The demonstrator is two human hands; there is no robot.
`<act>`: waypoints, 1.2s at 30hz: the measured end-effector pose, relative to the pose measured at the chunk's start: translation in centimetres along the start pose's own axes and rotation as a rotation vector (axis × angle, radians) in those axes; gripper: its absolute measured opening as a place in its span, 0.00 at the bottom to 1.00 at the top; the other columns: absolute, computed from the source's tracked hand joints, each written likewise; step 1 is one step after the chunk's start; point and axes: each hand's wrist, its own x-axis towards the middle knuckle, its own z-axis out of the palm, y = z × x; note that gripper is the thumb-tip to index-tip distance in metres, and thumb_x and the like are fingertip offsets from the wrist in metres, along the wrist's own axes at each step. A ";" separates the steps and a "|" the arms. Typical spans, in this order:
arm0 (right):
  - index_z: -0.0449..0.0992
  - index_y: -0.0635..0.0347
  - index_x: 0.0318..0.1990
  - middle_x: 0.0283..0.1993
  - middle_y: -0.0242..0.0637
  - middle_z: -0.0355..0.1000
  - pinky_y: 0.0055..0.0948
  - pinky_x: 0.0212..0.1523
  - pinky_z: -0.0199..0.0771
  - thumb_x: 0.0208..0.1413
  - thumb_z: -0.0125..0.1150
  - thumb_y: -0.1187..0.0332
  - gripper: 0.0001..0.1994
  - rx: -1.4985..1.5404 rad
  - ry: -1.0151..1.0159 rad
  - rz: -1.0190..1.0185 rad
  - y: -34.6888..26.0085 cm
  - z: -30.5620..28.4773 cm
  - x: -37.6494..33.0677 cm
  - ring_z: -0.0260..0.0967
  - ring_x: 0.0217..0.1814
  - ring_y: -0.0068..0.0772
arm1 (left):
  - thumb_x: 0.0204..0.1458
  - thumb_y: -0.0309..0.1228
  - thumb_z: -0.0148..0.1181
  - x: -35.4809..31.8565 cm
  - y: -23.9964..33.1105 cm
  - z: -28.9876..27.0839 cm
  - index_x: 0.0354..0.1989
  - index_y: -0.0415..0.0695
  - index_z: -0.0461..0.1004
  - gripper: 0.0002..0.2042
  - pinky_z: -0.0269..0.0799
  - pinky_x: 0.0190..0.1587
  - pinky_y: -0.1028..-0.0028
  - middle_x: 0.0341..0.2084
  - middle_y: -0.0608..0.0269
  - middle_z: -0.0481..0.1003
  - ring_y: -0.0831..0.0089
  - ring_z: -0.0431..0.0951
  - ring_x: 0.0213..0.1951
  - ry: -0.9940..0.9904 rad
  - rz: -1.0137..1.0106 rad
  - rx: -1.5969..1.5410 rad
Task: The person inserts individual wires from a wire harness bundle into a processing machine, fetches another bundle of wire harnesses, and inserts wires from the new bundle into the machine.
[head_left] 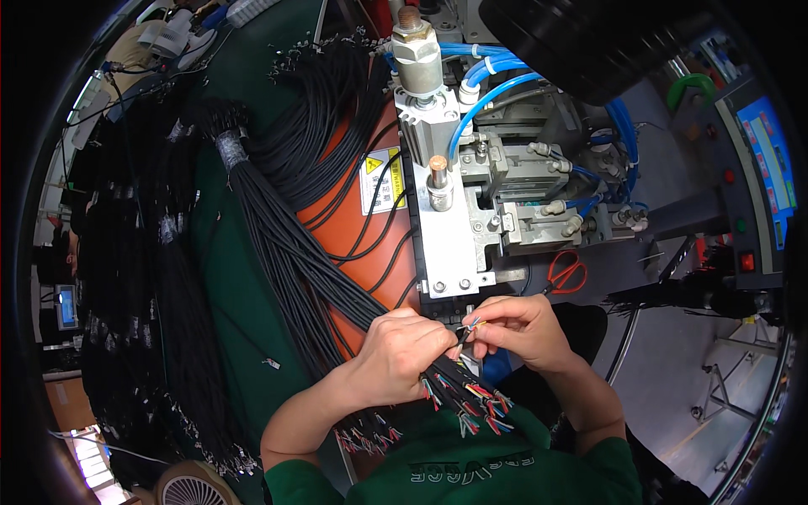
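My left hand (399, 353) is closed round a black cable, close to its stripped end. The fingertips of my right hand (523, 330) pinch the thin coloured wires (474, 324) that fan out of that end. Beneath my left hand runs a thick bundle of black cables (290, 227), wrapped with clear film near its far end. Its near ends (471, 400) spread toward my body and show red, white, blue and yellow wires. Directly beyond my hands stands a metal pneumatic machine (446, 244) with a cylinder on top.
Looped black cables (295, 143) lie on an orange-red surface (337, 215) beside the machine. Red-handled scissors (566, 273) rest right of it. Blue air hoses (497, 66) arch over its back. A control screen (768, 164) stands far right. More cable bundles (172, 295) hang at left, above a fan (198, 488).
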 end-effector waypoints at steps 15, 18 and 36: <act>0.72 0.61 0.26 0.23 0.35 0.65 0.33 0.22 0.69 0.46 0.60 0.72 0.04 -1.325 0.284 -0.512 -0.1 1.7 0.2 0.68 0.20 0.38 | 0.35 0.28 0.60 -0.6 1.4 1.1 0.44 0.36 0.75 0.22 0.65 0.29 0.70 0.30 0.60 0.73 0.67 0.73 0.28 0.018 -0.015 0.481; 0.72 0.62 0.27 0.25 0.36 0.67 0.34 0.22 0.69 0.46 0.61 0.73 0.04 -1.285 0.264 -0.434 0.0 1.3 0.2 0.70 0.22 0.39 | 0.36 0.28 0.59 -0.9 1.2 1.3 0.49 0.35 0.73 0.25 0.66 0.31 0.70 0.34 0.59 0.71 0.66 0.72 0.31 -0.032 -0.059 0.423; 0.74 0.64 0.33 0.29 0.39 0.71 0.34 0.24 0.71 0.51 0.60 0.75 0.03 -1.129 0.308 -0.448 0.8 1.2 0.1 0.72 0.25 0.41 | 0.39 0.25 0.55 0.2 2.2 1.0 0.49 0.34 0.73 0.24 0.65 0.29 0.72 0.27 0.62 0.64 0.68 0.67 0.27 -0.148 -0.056 0.511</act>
